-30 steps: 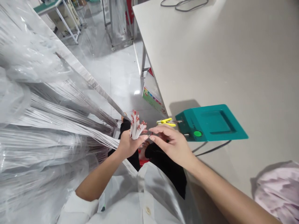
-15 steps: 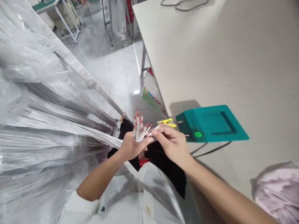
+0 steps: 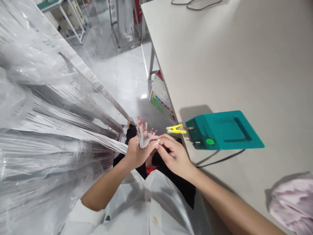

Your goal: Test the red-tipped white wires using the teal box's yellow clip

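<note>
One bundle of thin, red-tipped white wires [image 3: 143,138], too many to count, gripped in my left hand [image 3: 137,152]! My right hand [image 3: 175,158] is right beside it, fingertips narrowed together; whether they pinch a wire, I cannot tell. Just beyond it, one yellow plastic clip [image 3: 176,129] on one teal plastic device [image 3: 230,130] juts past the pale grey counter [image 3: 220,71]. Farther right, one crumpled pink cloth [image 3: 294,205].

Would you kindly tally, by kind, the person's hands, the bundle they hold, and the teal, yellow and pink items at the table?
Hands: 2 (left hand, right hand)
Held bundle of white strands: 1
Teal device: 1
Yellow clip: 1
Pink cloth: 1
Total: 6
</note>
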A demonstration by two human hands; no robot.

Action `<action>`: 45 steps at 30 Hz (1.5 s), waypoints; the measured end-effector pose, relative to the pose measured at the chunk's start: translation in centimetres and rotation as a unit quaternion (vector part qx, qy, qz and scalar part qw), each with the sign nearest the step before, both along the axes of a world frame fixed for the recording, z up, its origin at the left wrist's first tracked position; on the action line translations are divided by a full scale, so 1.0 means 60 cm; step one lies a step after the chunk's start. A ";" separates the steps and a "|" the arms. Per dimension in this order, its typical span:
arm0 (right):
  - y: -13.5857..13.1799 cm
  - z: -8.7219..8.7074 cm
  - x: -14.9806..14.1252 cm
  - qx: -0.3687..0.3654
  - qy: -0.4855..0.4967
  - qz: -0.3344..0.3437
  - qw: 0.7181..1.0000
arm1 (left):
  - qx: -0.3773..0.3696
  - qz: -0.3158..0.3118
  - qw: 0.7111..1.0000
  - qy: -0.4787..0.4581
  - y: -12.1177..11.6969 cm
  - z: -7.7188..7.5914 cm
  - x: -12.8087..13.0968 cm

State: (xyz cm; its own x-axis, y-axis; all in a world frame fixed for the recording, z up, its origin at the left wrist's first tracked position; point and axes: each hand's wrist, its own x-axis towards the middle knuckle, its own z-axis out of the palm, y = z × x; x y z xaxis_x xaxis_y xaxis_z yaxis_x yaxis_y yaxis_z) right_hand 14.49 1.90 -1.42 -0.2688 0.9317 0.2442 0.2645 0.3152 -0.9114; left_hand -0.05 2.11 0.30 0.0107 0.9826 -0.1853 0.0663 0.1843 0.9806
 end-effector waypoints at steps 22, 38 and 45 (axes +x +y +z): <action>0.005 0.014 0.004 0.033 -0.008 -0.106 0.994 | 0.043 -0.030 0.985 0.166 -0.011 -0.016 0.004; 0.007 0.007 0.006 -0.013 0.018 -0.090 0.996 | 0.009 0.002 0.990 0.141 -0.010 -0.012 0.004; 0.012 0.006 0.013 -0.033 0.038 -0.131 0.990 | -0.056 0.029 0.992 0.109 -0.001 0.007 0.003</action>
State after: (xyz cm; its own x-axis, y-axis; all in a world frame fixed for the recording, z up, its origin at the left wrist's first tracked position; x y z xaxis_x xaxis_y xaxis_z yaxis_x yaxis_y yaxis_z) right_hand 15.25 2.63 -1.08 0.0008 0.9818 0.1901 0.2582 0.1834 -0.9485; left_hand 0.11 2.05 0.72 -0.0983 0.9532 -0.2859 0.2596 0.3018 0.9173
